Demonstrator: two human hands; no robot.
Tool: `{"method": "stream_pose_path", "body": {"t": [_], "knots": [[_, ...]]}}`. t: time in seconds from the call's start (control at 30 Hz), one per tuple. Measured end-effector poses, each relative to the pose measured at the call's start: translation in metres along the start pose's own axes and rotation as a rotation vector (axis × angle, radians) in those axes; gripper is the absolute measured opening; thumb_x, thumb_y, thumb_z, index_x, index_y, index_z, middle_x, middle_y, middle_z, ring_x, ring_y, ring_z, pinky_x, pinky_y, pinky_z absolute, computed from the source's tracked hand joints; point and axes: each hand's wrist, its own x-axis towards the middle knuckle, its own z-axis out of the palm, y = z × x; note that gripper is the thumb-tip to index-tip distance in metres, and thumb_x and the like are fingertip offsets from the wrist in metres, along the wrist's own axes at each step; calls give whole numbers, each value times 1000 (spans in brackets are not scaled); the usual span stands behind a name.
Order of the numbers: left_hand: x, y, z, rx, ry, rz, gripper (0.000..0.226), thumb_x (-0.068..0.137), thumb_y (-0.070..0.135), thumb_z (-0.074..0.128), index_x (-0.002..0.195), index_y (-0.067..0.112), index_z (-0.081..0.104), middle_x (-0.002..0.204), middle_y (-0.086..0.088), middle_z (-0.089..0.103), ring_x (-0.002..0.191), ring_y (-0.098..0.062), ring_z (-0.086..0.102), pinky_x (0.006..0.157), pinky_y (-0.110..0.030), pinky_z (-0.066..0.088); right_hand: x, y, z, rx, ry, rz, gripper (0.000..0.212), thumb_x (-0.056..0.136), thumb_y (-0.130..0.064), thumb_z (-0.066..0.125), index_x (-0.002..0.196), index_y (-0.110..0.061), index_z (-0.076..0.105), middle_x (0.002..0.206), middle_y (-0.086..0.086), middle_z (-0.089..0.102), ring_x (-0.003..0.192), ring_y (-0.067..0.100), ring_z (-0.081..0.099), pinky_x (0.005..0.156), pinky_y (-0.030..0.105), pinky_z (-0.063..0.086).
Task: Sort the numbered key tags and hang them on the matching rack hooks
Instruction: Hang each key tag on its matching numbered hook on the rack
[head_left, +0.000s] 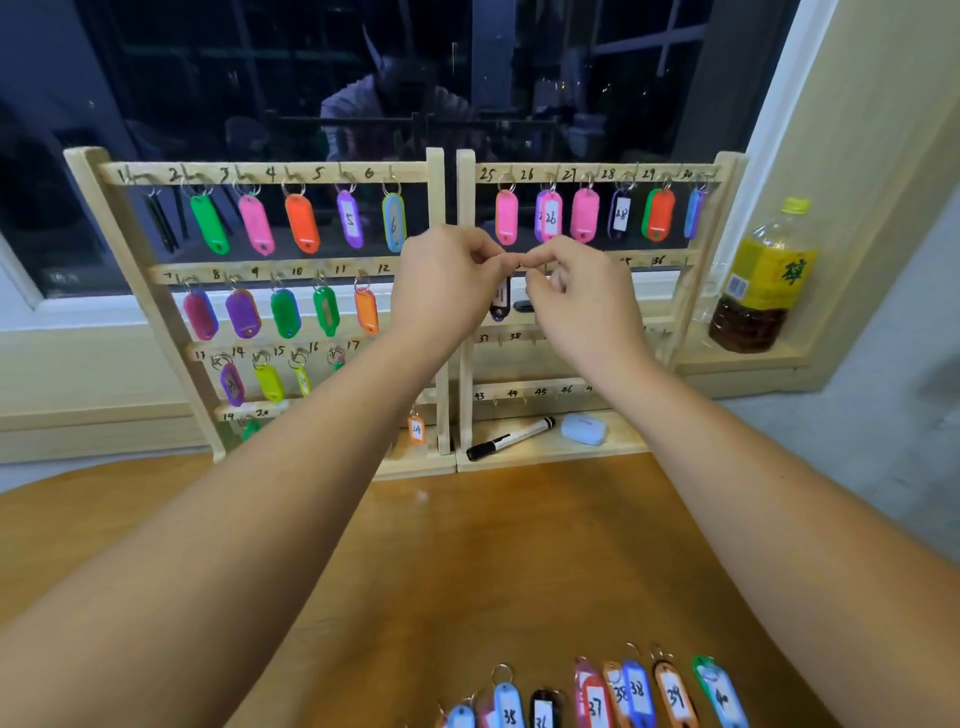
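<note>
Two wooden racks stand side by side, the left rack (435, 218) and the right rack (466, 218), with numbered hooks and many coloured tags hanging. My left hand (441, 283) and my right hand (582, 296) meet at the right rack's second rail. Both pinch the ring of a dark purple tag (501, 301) marked 31, which hangs below the fingertips. The hook itself is hidden by my fingers. Several loose tags (639, 693), numbered 35 to 40, lie in a row at the table's near edge.
A black marker (511, 439) and a pale blue case (583, 429) lie on the right rack's base. A bottle of tea (761, 280) stands on the sill at the right. The wooden table (467, 561) spreads below my arms. A dark window is behind the racks.
</note>
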Motion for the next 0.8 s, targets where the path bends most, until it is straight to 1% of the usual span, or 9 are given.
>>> {"method": "stream_pose_path", "body": {"t": [0.1, 0.2, 0.3, 0.37, 0.43, 0.57, 0.63, 0.73, 0.8], "knots": [[-1, 1, -3, -1, -6, -19, 19, 99, 39, 72, 92, 24, 82, 78, 9, 76, 66, -9, 70, 75, -37, 62, -15, 0, -5, 31, 18, 6, 15, 98, -20, 63, 103, -31, 72, 55, 0, 56, 56, 16, 55, 71, 37, 58], [-7, -1, -6, 24, 4, -28, 20, 99, 38, 70, 90, 24, 80, 74, 9, 74, 68, -12, 72, 76, -39, 62, -35, 0, -10, 86, 14, 24, 14, 100, -19, 62, 104, -29, 71, 57, 4, 60, 59, 20, 60, 73, 33, 58], [-22, -2, -16, 29, 27, -13, 13, 99, 34, 69, 93, 27, 79, 76, 11, 73, 69, -9, 71, 78, -38, 61, -59, -1, -12, 122, -12, 40, 12, 101, -22, 62, 95, -30, 68, 58, 4, 60, 58, 23, 59, 64, 32, 51], [-42, -5, -26, 17, 21, -20, 11, 98, 35, 70, 95, 28, 78, 81, 13, 74, 71, -6, 70, 78, -36, 60, -81, -4, -13, 138, -53, 54, 12, 102, -23, 64, 92, -30, 66, 58, 2, 59, 55, 17, 55, 59, 27, 44], [-68, -13, -35, -3, -40, -74, 10, 97, 36, 72, 93, 29, 78, 81, 12, 74, 70, -4, 70, 75, -32, 60, -107, -8, -12, 165, -110, 73, 12, 102, -23, 66, 92, -30, 66, 60, 2, 56, 54, 11, 50, 56, 19, 37], [-133, -37, -51, -53, -220, -245, 10, 96, 32, 75, 88, 28, 77, 77, 7, 76, 58, -6, 70, 62, -24, 53, -161, -12, 1, 242, -217, 135, 11, 99, -22, 71, 90, -28, 69, 68, 2, 60, 60, 13, 54, 61, 36, 46], [-166, -49, -60, -83, -279, -314, 11, 97, 29, 75, 87, 26, 76, 79, 7, 77, 57, -7, 69, 57, -17, 47, -186, -13, 8, 223, -242, 126, 9, 97, -21, 73, 91, -27, 70, 69, -5, 60, 63, 11, 55, 62, 32, 47], [-210, -66, -74, -81, -338, -387, 11, 97, 33, 75, 88, 27, 76, 79, 9, 78, 60, -8, 69, 62, -24, 52, -220, -16, 15, 170, -296, 97, 11, 95, -19, 75, 91, -28, 70, 70, -9, 60, 68, 13, 58, 61, 25, 48], [-235, -78, -81, -56, -367, -411, 10, 96, 34, 77, 88, 28, 77, 78, 10, 77, 63, -8, 69, 64, -24, 53, -240, -17, 18, 141, -343, 80, 14, 95, -18, 76, 90, -29, 69, 74, -14, 59, 73, 13, 59, 61, 20, 46]]}}
